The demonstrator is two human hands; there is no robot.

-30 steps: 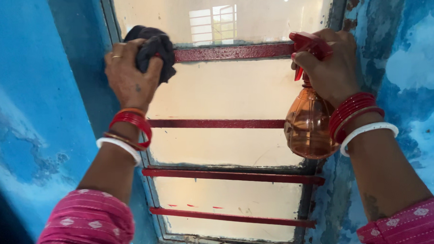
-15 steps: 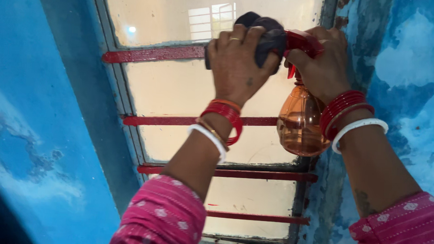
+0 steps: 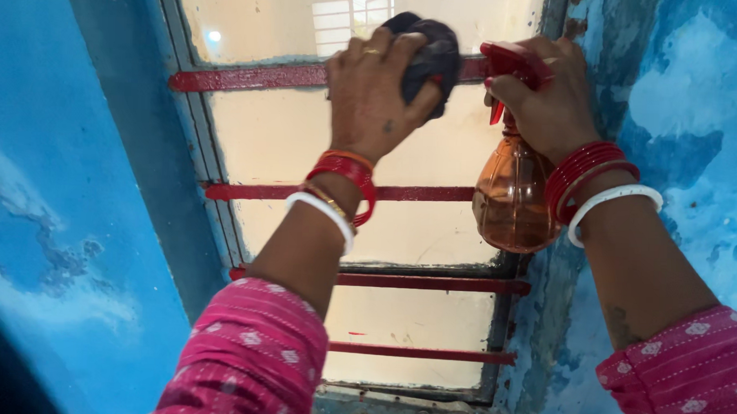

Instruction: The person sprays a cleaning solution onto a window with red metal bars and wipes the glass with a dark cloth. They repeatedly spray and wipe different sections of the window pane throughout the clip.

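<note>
My left hand (image 3: 374, 97) grips a dark cloth (image 3: 427, 54) and presses it on the top red window bar (image 3: 251, 75), near the bar's right end. My right hand (image 3: 548, 99) holds a spray bottle (image 3: 512, 196) with a red trigger head and a clear orange body, hanging just right of the cloth. Both wrists wear red and white bangles. The cloth and the bottle's red head are almost touching.
The window has frosted glass (image 3: 305, 139) with several horizontal red bars (image 3: 255, 192) in a grey frame (image 3: 195, 144). Blue painted walls (image 3: 51, 180) close in on the left and right (image 3: 698, 120). The sill lies at the bottom.
My left hand slid the cloth along the top bar from its left end to its right end, next to the spray bottle. The right hand stayed put.
</note>
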